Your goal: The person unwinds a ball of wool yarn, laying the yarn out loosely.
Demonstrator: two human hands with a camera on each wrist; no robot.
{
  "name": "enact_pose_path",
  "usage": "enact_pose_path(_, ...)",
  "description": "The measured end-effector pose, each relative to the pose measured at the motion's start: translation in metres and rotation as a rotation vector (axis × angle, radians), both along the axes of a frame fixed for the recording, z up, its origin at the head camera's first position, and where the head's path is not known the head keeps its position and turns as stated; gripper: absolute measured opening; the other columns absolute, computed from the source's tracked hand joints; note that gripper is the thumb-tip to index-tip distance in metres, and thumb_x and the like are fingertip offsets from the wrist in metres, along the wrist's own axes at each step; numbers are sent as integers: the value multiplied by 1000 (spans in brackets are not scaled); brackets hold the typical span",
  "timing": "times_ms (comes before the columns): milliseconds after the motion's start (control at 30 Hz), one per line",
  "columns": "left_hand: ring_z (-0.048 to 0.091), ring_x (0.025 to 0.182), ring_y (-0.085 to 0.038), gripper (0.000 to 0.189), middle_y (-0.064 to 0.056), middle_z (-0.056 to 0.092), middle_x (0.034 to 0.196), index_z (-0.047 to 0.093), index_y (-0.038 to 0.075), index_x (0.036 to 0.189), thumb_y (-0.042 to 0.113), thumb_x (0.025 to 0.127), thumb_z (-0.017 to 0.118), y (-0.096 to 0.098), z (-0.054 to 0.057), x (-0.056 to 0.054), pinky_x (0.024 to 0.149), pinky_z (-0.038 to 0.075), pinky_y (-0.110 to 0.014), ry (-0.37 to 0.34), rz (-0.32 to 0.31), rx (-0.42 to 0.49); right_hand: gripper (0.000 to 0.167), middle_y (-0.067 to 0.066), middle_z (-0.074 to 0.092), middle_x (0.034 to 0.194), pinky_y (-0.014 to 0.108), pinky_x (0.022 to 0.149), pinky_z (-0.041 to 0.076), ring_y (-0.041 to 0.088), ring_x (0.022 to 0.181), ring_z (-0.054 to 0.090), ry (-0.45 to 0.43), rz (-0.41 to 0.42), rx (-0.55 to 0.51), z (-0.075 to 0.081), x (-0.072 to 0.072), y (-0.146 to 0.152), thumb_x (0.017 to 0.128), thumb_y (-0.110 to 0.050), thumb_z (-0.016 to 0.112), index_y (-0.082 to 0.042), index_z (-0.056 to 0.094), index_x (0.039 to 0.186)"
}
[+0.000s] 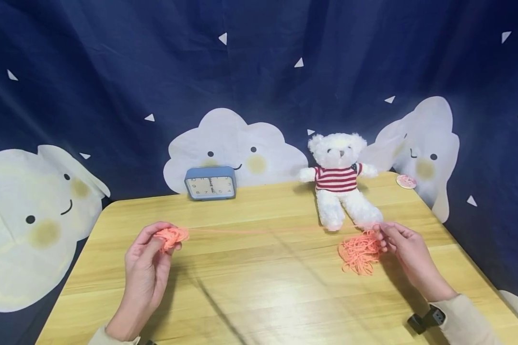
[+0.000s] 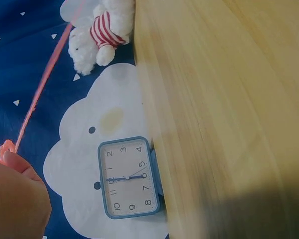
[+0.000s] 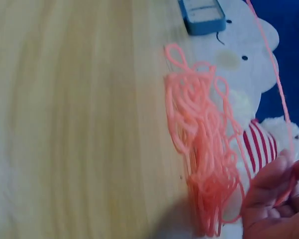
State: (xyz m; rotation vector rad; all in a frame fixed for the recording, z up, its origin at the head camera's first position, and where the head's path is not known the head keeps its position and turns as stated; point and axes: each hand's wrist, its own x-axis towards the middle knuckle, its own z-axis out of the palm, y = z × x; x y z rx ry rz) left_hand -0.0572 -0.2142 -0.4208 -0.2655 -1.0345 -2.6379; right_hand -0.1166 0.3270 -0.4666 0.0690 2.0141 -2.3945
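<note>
In the head view my left hand [image 1: 148, 268] holds a small wound bundle of orange yarn [image 1: 171, 237] between thumb and fingers. One thin strand [image 1: 259, 232] stretches nearly level from it across to my right hand [image 1: 407, 249], which pinches the yarn between thumb and fingertips. A loose, looped heap of orange yarn [image 1: 359, 254] lies beside the right fingers. The right wrist view shows that tangled yarn [image 3: 204, 134] at close range, with loops sticking out. In the left wrist view the strand [image 2: 45, 74] runs up and away from the left thumb; most of the bundle is hidden there.
A blue alarm clock [image 1: 210, 183] stands at the table's back left. A white teddy bear [image 1: 338, 182] in a striped shirt sits at the back right, close to the right hand. Beyond it, a round pink disc [image 1: 406, 181] lies by the wooden table's [image 1: 250, 287] corner.
</note>
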Motion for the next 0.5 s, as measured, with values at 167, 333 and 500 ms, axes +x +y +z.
enact_pose_path(167, 72, 92, -28, 31, -27, 69, 112, 63, -20, 123, -22, 107, 37, -1, 0, 0, 78, 65, -32, 17, -10, 28, 21, -4, 74, 87, 22, 65, 60, 7, 74, 66, -117, -2, 252, -4, -7, 17, 113, -17, 62, -7, 79, 106)
enact_pose_path(333, 72, 92, -28, 31, -27, 69, 112, 63, -21, 123, -22, 107, 36, 0, 0, -1, 78, 65, -32, 23, -15, 36, 28, -9, 71, 86, 22, 67, 60, 6, 76, 65, -176, 24, 494, -8, -10, 28, 113, -19, 61, 5, 75, 116)
enact_pose_path(500, 72, 91, -28, 30, -27, 69, 111, 63, -20, 122, -21, 107, 37, 0, 0, -1, 77, 65, -32, 15, 0, 33, 33, -7, 70, 87, 21, 68, 59, 5, 77, 65, -200, 45, 557, -9, -11, 35, 113, -18, 63, 12, 71, 121)
